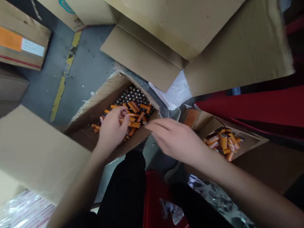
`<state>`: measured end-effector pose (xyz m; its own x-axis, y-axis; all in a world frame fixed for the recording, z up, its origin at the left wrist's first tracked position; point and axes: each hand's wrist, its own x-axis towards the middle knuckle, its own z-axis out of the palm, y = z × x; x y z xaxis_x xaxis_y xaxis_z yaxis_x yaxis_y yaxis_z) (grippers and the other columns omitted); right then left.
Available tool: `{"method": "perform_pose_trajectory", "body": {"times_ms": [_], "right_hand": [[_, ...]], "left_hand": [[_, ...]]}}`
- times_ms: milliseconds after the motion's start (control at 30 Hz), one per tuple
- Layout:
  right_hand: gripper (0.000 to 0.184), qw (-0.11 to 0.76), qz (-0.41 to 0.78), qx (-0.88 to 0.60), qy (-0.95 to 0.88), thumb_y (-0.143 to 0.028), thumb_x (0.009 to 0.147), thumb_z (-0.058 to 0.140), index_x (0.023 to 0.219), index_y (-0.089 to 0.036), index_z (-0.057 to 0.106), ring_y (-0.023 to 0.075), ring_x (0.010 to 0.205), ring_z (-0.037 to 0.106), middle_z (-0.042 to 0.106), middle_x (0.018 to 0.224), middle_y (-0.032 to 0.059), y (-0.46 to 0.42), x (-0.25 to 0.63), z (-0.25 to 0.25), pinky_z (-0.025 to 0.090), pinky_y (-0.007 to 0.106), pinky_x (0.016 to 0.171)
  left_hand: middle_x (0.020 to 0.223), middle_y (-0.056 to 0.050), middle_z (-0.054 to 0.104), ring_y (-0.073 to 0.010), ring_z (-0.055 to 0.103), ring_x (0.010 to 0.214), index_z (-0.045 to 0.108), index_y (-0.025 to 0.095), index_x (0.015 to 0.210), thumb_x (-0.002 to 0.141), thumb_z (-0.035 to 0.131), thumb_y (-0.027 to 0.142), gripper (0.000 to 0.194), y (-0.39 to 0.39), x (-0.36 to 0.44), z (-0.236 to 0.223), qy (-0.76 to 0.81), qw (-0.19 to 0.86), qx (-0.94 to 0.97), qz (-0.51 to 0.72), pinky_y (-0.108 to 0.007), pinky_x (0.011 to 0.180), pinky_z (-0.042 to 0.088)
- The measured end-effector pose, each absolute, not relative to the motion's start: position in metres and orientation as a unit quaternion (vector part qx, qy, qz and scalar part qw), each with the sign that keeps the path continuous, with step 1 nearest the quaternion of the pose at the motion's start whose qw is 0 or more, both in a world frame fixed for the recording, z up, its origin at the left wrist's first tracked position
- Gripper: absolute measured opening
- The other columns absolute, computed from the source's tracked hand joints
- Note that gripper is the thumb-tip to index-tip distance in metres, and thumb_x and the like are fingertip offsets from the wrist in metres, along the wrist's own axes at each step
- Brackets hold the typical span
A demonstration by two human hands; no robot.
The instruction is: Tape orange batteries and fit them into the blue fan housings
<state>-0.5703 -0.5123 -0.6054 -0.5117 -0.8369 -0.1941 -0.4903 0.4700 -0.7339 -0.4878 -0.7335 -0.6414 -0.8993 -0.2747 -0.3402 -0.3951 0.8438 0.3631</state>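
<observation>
My left hand [114, 125] reaches into an open cardboard box [86, 109] and lies over loose orange cylinders [134, 107] with a glossy surface. Its thumb and fingers are curled around an orange cylinder, partly hidden by the hand. Beneath and behind the loose pieces, tightly packed dark round ends [131, 94] with pale centres fill part of the box. My right hand [174, 139] is beside the box's right edge, blurred by motion. Its fingers point toward the box and look pressed together; whether anything is between them cannot be made out.
At right, a smaller cardboard box [249, 139] holds more orange cylinders [224, 142]. A large open carton [161, 19] stands ahead, above white sheeting [178, 90]. Another carton [22, 36] is at far left. Clear plastic wrap [213, 196] lies below my right arm.
</observation>
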Motion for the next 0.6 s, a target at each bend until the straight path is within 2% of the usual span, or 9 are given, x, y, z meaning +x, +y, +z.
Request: {"method": "perform_pose_trajectory", "body": {"times_ms": [67, 133, 233, 300, 400, 467, 533, 600], "right_hand": [[0.038, 0.341, -0.232, -0.446, 0.795, -0.011, 0.102, 0.048, 0.130, -0.019, 0.072, 0.0328, 0.122, 0.069, 0.074, 0.131, 0.0146, -0.591, -0.588, -0.635, 0.058, 0.050, 0.105], [0.039, 0.404, -0.157, -0.414, 0.800, -0.013, 0.105, 0.045, 0.135, -0.013, 0.069, 0.0354, 0.133, 0.062, 0.069, 0.139, 0.0195, -0.648, -0.603, -0.668, 0.053, 0.052, 0.110], [0.044, 0.438, -0.107, -0.363, 0.815, -0.019, 0.107, 0.045, 0.148, -0.010, 0.058, 0.0373, 0.145, 0.051, 0.055, 0.156, 0.0234, -0.682, -0.615, -0.711, 0.048, 0.054, 0.116], [0.048, 0.435, -0.097, -0.354, 0.822, -0.028, 0.108, 0.045, 0.152, -0.009, 0.053, 0.0404, 0.150, 0.042, 0.050, 0.160, 0.0252, -0.676, -0.613, -0.728, 0.045, 0.059, 0.117], [0.052, 0.438, -0.081, -0.360, 0.820, -0.038, 0.103, 0.057, 0.149, -0.014, 0.056, 0.0452, 0.156, 0.029, 0.050, 0.160, 0.0228, -0.659, -0.602, -0.737, 0.040, 0.068, 0.119], [0.056, 0.424, -0.082, -0.378, 0.819, -0.042, 0.096, 0.068, 0.146, -0.017, 0.058, 0.0463, 0.157, 0.026, 0.046, 0.164, 0.0197, -0.653, -0.595, -0.737, 0.037, 0.071, 0.121], [0.063, 0.401, -0.091, -0.388, 0.825, -0.046, 0.092, 0.073, 0.146, -0.018, 0.056, 0.0458, 0.156, 0.028, 0.041, 0.168, 0.0185, -0.654, -0.592, -0.736, 0.035, 0.070, 0.122], [0.068, 0.405, -0.099, -0.367, 0.831, -0.047, 0.090, 0.074, 0.147, -0.016, 0.052, 0.0442, 0.152, 0.037, 0.048, 0.163, 0.0214, -0.656, -0.590, -0.735, 0.041, 0.067, 0.119]], "left_hand": [[0.139, -0.021, 0.066, -0.0374, 0.061, 0.130, 0.058, 0.011, 0.141, 0.100, 0.049, 0.037, 0.049, -0.762, -0.484, -0.669, 0.938, 0.262, -0.190, 0.123, -0.052, 0.114, 0.048], [0.154, -0.027, 0.053, -0.0452, 0.048, 0.145, 0.050, 0.006, 0.150, 0.096, 0.054, 0.041, 0.064, -0.773, -0.483, -0.695, 0.924, 0.327, -0.183, 0.076, -0.058, 0.120, 0.040], [0.170, -0.027, 0.031, -0.0506, 0.028, 0.157, 0.033, 0.011, 0.164, 0.095, 0.055, 0.053, 0.084, -0.776, -0.485, -0.722, 0.914, 0.355, -0.189, 0.045, -0.064, 0.123, 0.032], [0.172, -0.024, 0.027, -0.0525, 0.028, 0.156, 0.030, 0.017, 0.167, 0.094, 0.055, 0.060, 0.088, -0.779, -0.487, -0.731, 0.910, 0.364, -0.194, 0.040, -0.067, 0.123, 0.030], [0.161, -0.026, 0.040, -0.0509, 0.045, 0.141, 0.042, 0.017, 0.160, 0.089, 0.060, 0.066, 0.087, -0.787, -0.490, -0.737, 0.907, 0.358, -0.218, 0.055, -0.064, 0.114, 0.042], [0.154, -0.026, 0.044, -0.0501, 0.047, 0.136, 0.052, 0.017, 0.151, 0.085, 0.065, 0.069, 0.085, -0.793, -0.490, -0.739, 0.905, 0.348, -0.235, 0.062, -0.061, 0.107, 0.048], [0.157, -0.025, 0.042, -0.0508, 0.044, 0.138, 0.058, 0.019, 0.144, 0.084, 0.066, 0.069, 0.079, -0.797, -0.490, -0.740, 0.907, 0.346, -0.231, 0.062, -0.062, 0.105, 0.049], [0.158, -0.023, 0.041, -0.0503, 0.042, 0.139, 0.061, 0.019, 0.140, 0.086, 0.065, 0.066, 0.072, -0.799, -0.489, -0.741, 0.913, 0.350, -0.201, 0.062, -0.062, 0.109, 0.046]]}}
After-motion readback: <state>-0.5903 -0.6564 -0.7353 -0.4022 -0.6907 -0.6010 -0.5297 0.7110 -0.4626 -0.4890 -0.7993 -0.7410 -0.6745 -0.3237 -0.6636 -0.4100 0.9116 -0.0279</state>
